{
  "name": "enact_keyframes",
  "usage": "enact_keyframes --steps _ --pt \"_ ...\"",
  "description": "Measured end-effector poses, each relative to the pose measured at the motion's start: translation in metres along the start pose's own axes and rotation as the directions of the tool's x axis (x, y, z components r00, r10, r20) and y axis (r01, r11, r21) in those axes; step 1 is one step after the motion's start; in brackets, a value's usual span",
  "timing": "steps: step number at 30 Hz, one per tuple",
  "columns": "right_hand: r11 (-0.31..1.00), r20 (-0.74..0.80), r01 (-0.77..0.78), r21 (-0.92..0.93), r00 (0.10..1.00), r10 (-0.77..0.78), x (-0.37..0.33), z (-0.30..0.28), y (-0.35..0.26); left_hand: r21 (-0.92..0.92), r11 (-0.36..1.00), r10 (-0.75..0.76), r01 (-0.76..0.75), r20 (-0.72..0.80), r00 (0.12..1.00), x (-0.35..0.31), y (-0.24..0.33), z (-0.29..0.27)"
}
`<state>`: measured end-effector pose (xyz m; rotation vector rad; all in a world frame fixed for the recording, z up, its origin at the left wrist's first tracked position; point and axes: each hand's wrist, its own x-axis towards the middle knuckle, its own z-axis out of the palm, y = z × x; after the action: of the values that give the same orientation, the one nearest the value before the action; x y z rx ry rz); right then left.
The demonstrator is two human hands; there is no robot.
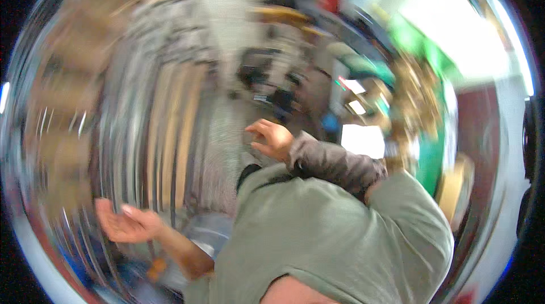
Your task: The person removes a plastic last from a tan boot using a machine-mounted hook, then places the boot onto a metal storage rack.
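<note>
Mostly motion blur here, so no container or its contents can be made out. Two hands show. Left hand (128, 223) is open, palm up, fingers spread, holding nothing, low at the left over blurred bluish and grey shapes. Right hand (273, 138) is loosely open, fingers curled a little, empty, raised mid-frame at the end of a grey sleeve (335, 163). One person in a grey-green top (335, 241) fills the lower centre; whether both hands belong to the wearer cannot be told. Room is smeared: streaked tan and grey bands on the left, a green patch (434, 156) on the right, a bright window (460, 26) top right. No surface is legible.
</note>
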<state>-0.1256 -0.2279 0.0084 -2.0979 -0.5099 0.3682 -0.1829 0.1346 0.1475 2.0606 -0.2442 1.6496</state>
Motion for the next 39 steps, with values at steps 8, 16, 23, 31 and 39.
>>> enact_keyframes --steps 8,16,23,31,39 --pt "0.658 -0.725 -0.648 0.383 0.231 0.649 -0.274 -0.119 0.104 -0.016 0.889 0.187 0.458 0.925 -0.33 -0.195 0.094 0.167" --pt "0.286 -0.799 -0.82 0.496 -0.302 0.519 -0.502 -0.068 0.163 -0.104 0.963 0.221 0.25 0.838 -0.5 -0.193 0.17 0.289" --pt "0.443 -0.76 -0.641 0.626 -0.376 0.53 -0.576 -0.064 0.239 -0.244 0.936 0.352 0.255 0.711 -0.609 -0.21 0.219 0.315" --pt "0.621 -0.96 -0.778 0.097 0.092 0.264 -0.484 -0.229 0.062 -0.121 0.668 0.629 0.734 0.62 -0.47 -0.208 0.271 0.35" --pt "0.979 -0.884 -0.187 0.079 0.44 0.156 -0.303 -0.219 -0.04 -0.211 0.022 0.797 0.977 0.594 0.111 -0.139 0.34 0.37"
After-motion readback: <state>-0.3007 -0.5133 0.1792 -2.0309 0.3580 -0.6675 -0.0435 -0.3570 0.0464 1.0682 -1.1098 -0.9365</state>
